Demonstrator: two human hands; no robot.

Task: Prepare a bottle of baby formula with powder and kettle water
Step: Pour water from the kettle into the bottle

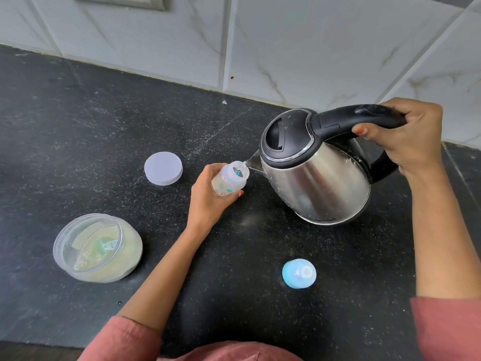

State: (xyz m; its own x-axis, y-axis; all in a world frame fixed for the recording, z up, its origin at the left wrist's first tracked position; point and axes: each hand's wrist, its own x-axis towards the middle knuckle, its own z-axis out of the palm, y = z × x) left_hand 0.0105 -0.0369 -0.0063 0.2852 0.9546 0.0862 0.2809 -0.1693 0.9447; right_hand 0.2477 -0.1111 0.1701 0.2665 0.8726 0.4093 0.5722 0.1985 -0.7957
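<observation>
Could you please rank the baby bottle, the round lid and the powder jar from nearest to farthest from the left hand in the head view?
1. The baby bottle, held in the left hand.
2. The round lid, just left of it.
3. The powder jar, farther left and nearer the person.

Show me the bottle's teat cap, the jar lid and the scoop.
teat cap [298, 273], head view, its blue middle
jar lid [163, 168], head view, centre of top
scoop [104, 245], head view, green bowl

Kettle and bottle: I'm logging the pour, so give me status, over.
Left hand grips baby bottle. Right hand grips kettle by handle, kettle tipped, spout at bottle mouth. Nothing between them; teat cap lies apart on countertop.
</observation>
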